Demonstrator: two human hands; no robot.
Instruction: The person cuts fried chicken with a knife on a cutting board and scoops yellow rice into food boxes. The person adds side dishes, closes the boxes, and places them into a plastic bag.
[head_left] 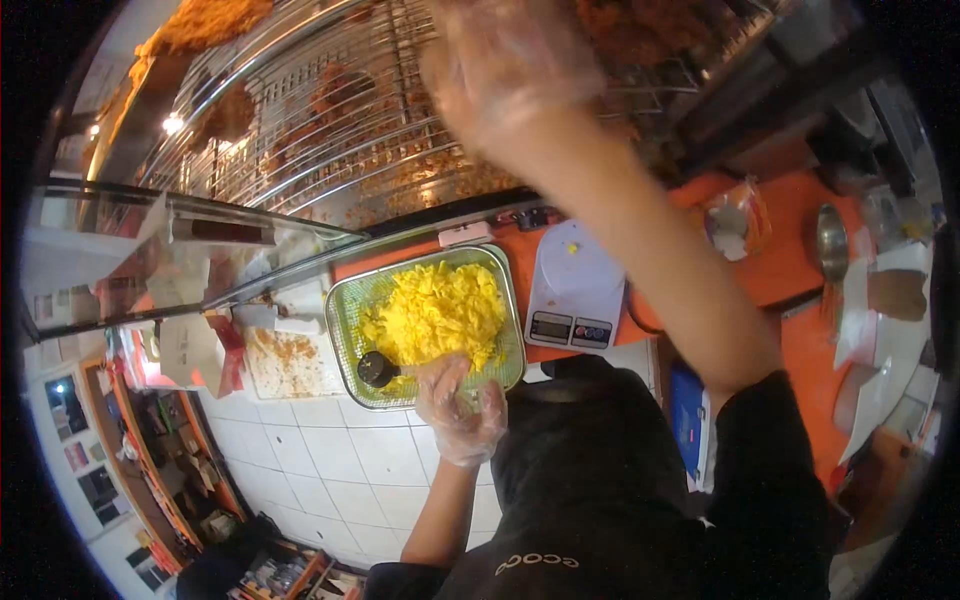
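Note:
My left hand [462,412], in a clear plastic glove, is at the near rim of a metal tray [337,345] with a green mesh base. Its fingers curve over the edge of the yellow shredded food [435,312] heaped there, thumb apart; nothing shows in its grasp. Beside those fingers, a round black object [376,369] sits in the tray's near left corner. My right hand [515,65], also gloved, reaches up over the wire rack [300,160] in a lit display case. Motion smears its fingers, so what it holds, if anything, is unclear.
Brown fried-looking pieces [225,110] lie on the rack. A white digital scale [578,285] with a yellow scrap on it stands right of the tray. The case's glass panel [270,240] is at left. A metal bowl [831,242] and plastic bag [738,220] are at right.

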